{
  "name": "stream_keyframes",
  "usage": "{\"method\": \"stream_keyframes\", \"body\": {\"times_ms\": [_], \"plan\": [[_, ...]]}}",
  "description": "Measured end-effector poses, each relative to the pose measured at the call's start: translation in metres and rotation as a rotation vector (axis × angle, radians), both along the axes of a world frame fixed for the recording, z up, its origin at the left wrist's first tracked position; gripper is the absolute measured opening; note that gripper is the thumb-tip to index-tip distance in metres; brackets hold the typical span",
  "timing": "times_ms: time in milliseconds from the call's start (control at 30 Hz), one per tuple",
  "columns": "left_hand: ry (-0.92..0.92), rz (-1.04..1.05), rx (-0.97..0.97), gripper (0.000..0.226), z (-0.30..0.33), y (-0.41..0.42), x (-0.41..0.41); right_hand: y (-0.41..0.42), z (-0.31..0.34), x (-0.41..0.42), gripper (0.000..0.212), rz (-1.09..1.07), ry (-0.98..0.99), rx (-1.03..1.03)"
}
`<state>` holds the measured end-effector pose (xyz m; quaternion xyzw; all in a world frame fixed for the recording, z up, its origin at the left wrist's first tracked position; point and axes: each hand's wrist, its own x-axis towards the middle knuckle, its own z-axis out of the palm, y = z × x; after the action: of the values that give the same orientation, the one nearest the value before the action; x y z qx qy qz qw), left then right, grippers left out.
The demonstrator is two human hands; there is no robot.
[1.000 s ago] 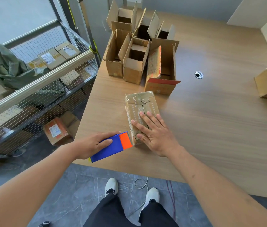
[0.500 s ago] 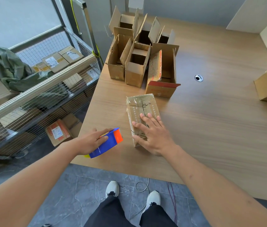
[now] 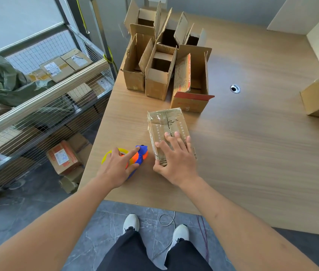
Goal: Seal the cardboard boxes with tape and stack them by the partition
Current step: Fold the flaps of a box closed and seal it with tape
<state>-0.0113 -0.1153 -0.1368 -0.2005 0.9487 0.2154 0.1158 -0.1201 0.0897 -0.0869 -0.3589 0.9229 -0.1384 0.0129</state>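
Taped cardboard box lies on the wooden table near its front edge. Right hand rests on the box's near end, fingers spread flat on top, thumb against the near face. Left hand grips a blue-and-orange tape dispenser resting on the table just left of the box. Open cardboard boxes stand clustered behind.
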Motion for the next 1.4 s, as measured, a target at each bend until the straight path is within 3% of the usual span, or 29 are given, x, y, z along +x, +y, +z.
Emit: {"method": "stream_keyframes", "body": {"times_ms": [400, 567, 700, 900, 1033, 1100, 1233, 1400], "plan": [[0.219, -0.003, 0.026, 0.047, 0.024, -0.006, -0.024, 0.000, -0.025, 0.005, 0.055, 0.028, 0.259, 0.000], [0.310, -0.095, 0.032, 0.049, 0.054, 0.003, -0.035, 0.008, -0.004, -0.002, 0.105, 0.081, -0.020, 0.106], [0.390, -0.211, 0.075, 0.041, 0.075, 0.020, -0.042, 0.024, 0.016, -0.022, 0.127, 0.133, -0.279, -0.023], [0.450, -0.370, 0.119, 0.032, 0.084, 0.052, -0.047, 0.056, 0.029, -0.044, 0.094, 0.257, -0.193, 0.006], [0.375, -0.370, 0.092, 0.066, 0.064, 0.064, -0.049, 0.065, 0.018, -0.043, 0.069, 0.279, -0.093, -0.040], [0.384, -0.380, 0.019, 0.079, 0.052, 0.065, -0.045, 0.065, 0.008, -0.038, 0.063, 0.279, -0.023, -0.099], [0.484, -0.405, -0.049, 0.079, 0.031, 0.066, -0.038, 0.066, -0.011, -0.035, 0.055, 0.317, 0.204, -0.213], [0.451, -0.441, -0.117, 0.082, 0.036, 0.066, -0.038, 0.073, -0.011, -0.041, 0.057, 0.388, 0.140, -0.204]]}}
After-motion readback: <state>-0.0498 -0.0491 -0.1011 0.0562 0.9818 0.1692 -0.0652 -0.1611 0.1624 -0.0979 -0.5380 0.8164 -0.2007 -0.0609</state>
